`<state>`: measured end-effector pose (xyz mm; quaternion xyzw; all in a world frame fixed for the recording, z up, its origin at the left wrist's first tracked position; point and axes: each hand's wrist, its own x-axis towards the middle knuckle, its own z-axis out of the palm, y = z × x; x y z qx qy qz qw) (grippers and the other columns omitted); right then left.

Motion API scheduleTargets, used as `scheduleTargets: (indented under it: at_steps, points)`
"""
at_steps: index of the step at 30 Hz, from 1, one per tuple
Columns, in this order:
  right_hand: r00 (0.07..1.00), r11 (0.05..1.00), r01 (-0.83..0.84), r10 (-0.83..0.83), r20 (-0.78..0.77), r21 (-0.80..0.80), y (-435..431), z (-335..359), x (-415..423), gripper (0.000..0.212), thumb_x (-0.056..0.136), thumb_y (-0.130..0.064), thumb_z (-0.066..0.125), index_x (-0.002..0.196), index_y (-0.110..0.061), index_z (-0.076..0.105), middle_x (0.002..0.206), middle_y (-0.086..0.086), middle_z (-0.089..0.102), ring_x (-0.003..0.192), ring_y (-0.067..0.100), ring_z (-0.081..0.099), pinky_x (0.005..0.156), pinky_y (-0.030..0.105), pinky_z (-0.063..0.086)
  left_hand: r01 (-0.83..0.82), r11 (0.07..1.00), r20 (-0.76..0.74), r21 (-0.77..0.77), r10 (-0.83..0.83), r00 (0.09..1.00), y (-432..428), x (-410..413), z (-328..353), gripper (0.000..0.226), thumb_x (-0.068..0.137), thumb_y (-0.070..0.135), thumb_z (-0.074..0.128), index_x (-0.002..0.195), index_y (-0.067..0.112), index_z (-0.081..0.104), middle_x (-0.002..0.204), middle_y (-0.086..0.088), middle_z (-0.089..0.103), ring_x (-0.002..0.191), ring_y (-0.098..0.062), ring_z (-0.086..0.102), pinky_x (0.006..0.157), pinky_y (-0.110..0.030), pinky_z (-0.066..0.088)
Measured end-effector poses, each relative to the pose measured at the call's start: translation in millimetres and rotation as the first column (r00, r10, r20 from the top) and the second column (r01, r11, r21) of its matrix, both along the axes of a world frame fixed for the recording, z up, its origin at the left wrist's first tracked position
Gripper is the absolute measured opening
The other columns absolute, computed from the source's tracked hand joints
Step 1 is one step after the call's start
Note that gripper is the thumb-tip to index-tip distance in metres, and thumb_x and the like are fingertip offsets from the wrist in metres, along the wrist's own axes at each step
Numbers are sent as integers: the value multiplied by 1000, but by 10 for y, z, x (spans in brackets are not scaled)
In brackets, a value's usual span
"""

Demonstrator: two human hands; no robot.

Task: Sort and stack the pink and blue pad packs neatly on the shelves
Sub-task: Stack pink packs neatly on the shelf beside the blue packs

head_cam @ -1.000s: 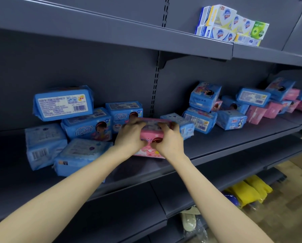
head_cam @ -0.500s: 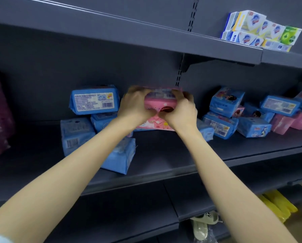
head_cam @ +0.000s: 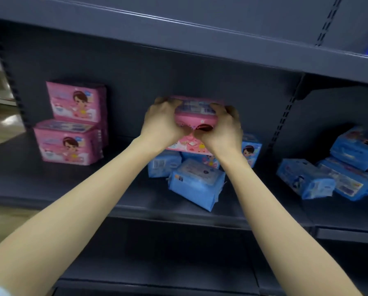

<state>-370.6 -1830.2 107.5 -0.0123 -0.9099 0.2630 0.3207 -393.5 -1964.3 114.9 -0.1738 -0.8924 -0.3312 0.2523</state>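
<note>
Carried left along the shelf (head_cam: 89,189), the pink pack (head_cam: 194,120) now hangs above the blue heap, and a pink stack (head_cam: 68,144) has come into view at the far left. Left hand (head_cam: 161,122) and right hand (head_cam: 223,129) clasp the pack's ends, fingers curled tight round it. Sorting appears under way: the next move likely calls for a further carry left and a square set-down on or beside the stack. Counted: three pink packs, two of them stacked; at least seven blue packs (head_cam: 197,186), four below the hands and three at right.

left hand (head_cam: 161,122) fingers curled round pink pack (head_cam: 197,121) | right hand (head_cam: 224,130) likewise | both arms outstretched
</note>
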Motion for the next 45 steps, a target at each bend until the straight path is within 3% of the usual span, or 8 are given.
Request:
scheduleTargets:
  at_steps: [9, 17, 25, 32, 39, 45]
  points:
    - [988, 993, -114, 110, 107, 34, -892, -120, -250, 64, 76, -30, 72, 133, -19, 46, 132, 11, 40, 112, 32, 52, 86, 31, 44, -135, 990, 51, -27, 136, 989, -886, -19, -141, 63, 66, 19, 78, 125, 12, 57, 129, -10, 45, 109, -30, 55, 93, -30, 44]
    - [978, 991, -134, 127, 165, 31, -1538, -231, -421, 64, 73, -30, 75, 131, -17, 49, 136, 8, 37, 115, 27, 51, 89, 28, 41, -137, 987, 104, -86, 146, 984, -1548, -194, -270, 63, 70, 20, 76, 129, 11, 54, 131, -10, 43, 113, -31, 52, 97, -34, 43]
    - [990, 997, -79, 78, 117, 6, -1831, -274, -560, 55, 72, -25, 74, 124, -17, 58, 131, 4, 46, 112, 27, 55, 90, 32, 44, -54, 992, 120, -113, 67, 991, -1835, -425, -257, 59, 73, 23, 74, 129, 13, 54, 130, -8, 43, 114, -30, 51, 95, -36, 44]
    - [999, 997, -23, 21, 25, 78, -1933, 79, -715, 54, 74, -26, 74, 124, -16, 59, 129, 8, 50, 110, 30, 56, 91, 35, 45, 2, 992, 37, -125, 2, 999, -1950, -682, 40, 60, 75, 26, 74, 130, 15, 53, 130, -10, 44, 115, -29, 50, 98, -32, 39]
    - [999, 983, 0, 8, -43, 182, -2181, 173, -904, 52, 79, -25, 66, 130, -18, 54, 136, 6, 44, 115, 35, 52, 93, 34, 43, 3, 950, -36, -313, -15, 999, -2154, -896, 248, 56, 81, 24, 67, 132, 11, 47, 131, -17, 39, 115, -37, 49, 101, -38, 37]
    - [998, 974, -61, 62, 2, 218, -2465, 92, -1045, 52, 84, -25, 61, 134, -20, 49, 140, 6, 38, 121, 35, 46, 95, 35, 41, -15, 945, -20, -326, 9, 1000, -2479, -986, 210, 57, 80, 26, 67, 132, 15, 47, 132, -15, 41, 117, -33, 48, 97, -35, 37]
